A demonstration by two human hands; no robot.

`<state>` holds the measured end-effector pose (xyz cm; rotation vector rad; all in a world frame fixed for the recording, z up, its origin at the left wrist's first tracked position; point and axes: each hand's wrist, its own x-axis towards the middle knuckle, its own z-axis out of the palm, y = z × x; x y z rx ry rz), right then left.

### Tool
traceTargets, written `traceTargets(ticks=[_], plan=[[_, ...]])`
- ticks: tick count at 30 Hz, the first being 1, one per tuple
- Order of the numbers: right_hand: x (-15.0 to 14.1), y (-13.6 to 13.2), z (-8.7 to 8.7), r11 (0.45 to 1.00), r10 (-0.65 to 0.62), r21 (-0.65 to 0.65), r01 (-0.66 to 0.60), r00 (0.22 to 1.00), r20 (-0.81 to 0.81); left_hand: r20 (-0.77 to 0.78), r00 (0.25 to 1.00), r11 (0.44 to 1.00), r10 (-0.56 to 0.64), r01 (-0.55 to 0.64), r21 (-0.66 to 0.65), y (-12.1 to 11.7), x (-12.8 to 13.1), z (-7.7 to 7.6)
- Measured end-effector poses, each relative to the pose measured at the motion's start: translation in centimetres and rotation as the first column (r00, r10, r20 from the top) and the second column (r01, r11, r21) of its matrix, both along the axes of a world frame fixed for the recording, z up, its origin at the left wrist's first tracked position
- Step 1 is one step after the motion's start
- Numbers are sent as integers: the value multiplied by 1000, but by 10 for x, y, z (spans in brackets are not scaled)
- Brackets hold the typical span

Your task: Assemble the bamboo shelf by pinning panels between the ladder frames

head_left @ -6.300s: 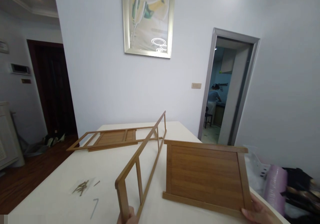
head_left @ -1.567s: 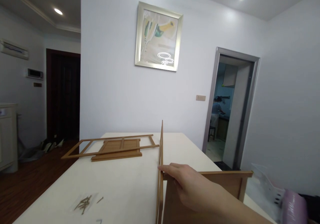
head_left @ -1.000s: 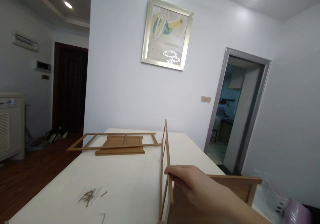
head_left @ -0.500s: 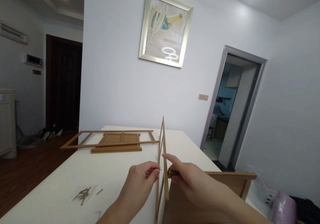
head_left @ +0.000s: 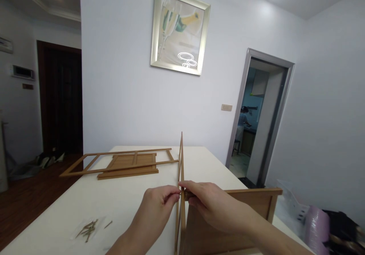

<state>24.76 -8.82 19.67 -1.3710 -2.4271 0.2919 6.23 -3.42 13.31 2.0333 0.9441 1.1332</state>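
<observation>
In my left hand (head_left: 159,203) a thin screw, mostly hidden, is pinched between thumb and fingertips against the left side of an upright wooden frame (head_left: 183,209). Across from it, my right hand (head_left: 208,200) is wrapped round the near top corner of a wooden panel (head_left: 228,224). Its index finger reaches over the frame's edge, and the panel's end meets the frame from the right. Several loose screws (head_left: 88,229) lie on a clear plastic bag at the left, with a single screw (head_left: 108,224) beside them.
A second wooden frame (head_left: 114,170) lies over a flat wooden panel (head_left: 128,174) on the white table (head_left: 137,186), overhanging its left edge. Right of the table are a pink wrapped roll (head_left: 316,228) and dark items. Through the doorway a person (head_left: 242,122) is visible.
My left hand has brought the screw up against the frame. My right hand has closed in on the panel's end at the frame. The view has turned slightly right.
</observation>
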Motion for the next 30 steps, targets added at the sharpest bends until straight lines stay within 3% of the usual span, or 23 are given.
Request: traceTargets(ticks=[4, 9, 14, 20, 26, 30], plan=[[0, -1, -1, 1000, 2, 1, -2, 1000, -10, -6, 1000, 1000, -11, 11, -5, 1, 1, -2], [-4, -2, 1, 1000, -5, -21, 4, 1000, -9, -176, 984, 988, -3, 31, 154, -5, -3, -4], [-5, -1, 1, 1000, 3, -16, -3, 1000, -13, -263, 964, 983, 27, 22, 181, -7, -7, -2], [-3, 1, -3, 1000, -22, -4, 22, 1000, -20, -263, 963, 980, 55, -1, 201, -4, -9, 4], [-2, 1, -3, 1000, -24, 6, 24, 999, -27, -260, 966, 982, 6, 44, 184, -6, -9, 6], [-5, 0, -1, 1000, -16, -23, 15, 999, -46, -234, 967, 971, -103, 148, 186, -6, -14, 12]])
